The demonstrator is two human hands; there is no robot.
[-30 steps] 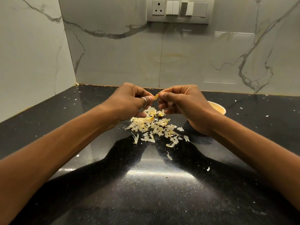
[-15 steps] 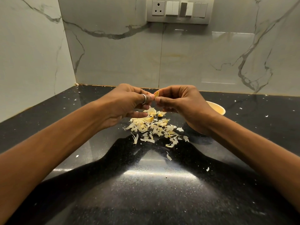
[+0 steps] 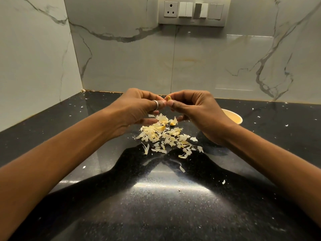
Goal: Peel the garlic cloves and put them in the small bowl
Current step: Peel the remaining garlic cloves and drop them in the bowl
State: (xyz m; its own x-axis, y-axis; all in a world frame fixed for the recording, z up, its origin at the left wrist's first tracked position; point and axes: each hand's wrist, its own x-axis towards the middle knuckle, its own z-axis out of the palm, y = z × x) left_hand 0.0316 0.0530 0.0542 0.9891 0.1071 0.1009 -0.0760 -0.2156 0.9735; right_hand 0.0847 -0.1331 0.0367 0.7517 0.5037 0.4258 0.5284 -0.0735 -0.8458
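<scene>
A small yellowish garlic clove (image 3: 168,98) is pinched between the fingertips of both hands above the black counter. My left hand (image 3: 137,108), with a ring on one finger, holds it from the left. My right hand (image 3: 196,108) holds it from the right with thumb and forefinger. Only the clove's tip shows between the fingers. Below the hands lies a pile of pale garlic skins (image 3: 166,136), with a small yellow clove piece (image 3: 172,124) at its far edge. The small bowl (image 3: 233,117) stands behind my right wrist, mostly hidden, contents unseen.
The black speckled counter (image 3: 156,197) meets marble walls at the left and back. Loose skin flakes (image 3: 182,169) are scattered across it. A switch panel with a socket (image 3: 192,12) is on the back wall.
Both hands have turned slightly around the clove while staying in place above the pile; the clove's tip has shifted a little between the fingertips.
</scene>
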